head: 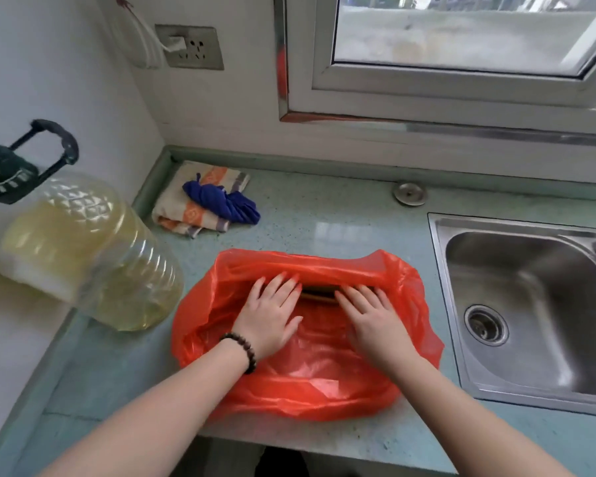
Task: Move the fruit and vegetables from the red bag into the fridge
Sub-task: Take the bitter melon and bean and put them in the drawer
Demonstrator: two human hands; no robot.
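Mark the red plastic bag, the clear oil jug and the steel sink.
red plastic bag (310, 397): head view, near crumpled side.
clear oil jug (93, 256): head view, ribbed body.
steel sink (544, 318): head view, basin floor.

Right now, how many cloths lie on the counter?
2. A striped orange and beige towel lies in the back corner near the wall, and a blue cloth lies bunched on top of it. The red bag may hide others.

Glossy thin plastic red bag (307, 383); brushed steel sink (516, 304).
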